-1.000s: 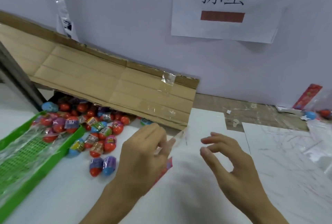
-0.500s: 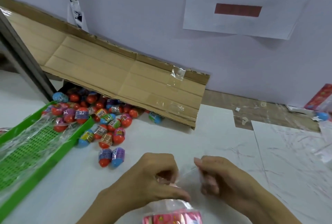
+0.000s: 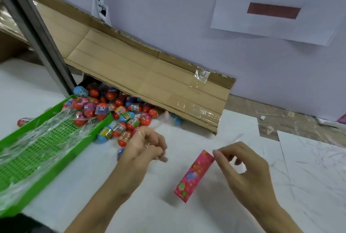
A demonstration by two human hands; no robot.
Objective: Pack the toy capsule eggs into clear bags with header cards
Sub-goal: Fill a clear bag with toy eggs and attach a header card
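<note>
From left to right: the green tray, the capsule eggs heaped at its far end beneath the cardboard sheet, your left hand with fingers curled, its contents indiscernible, and your right hand pinching the pink header card at its upper corner.

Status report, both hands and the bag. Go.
Right hand pinching clear bag by pink header card. Left hand curled beside egg pile, contents unclear. Bag looks empty. Nothing blocking.
</note>
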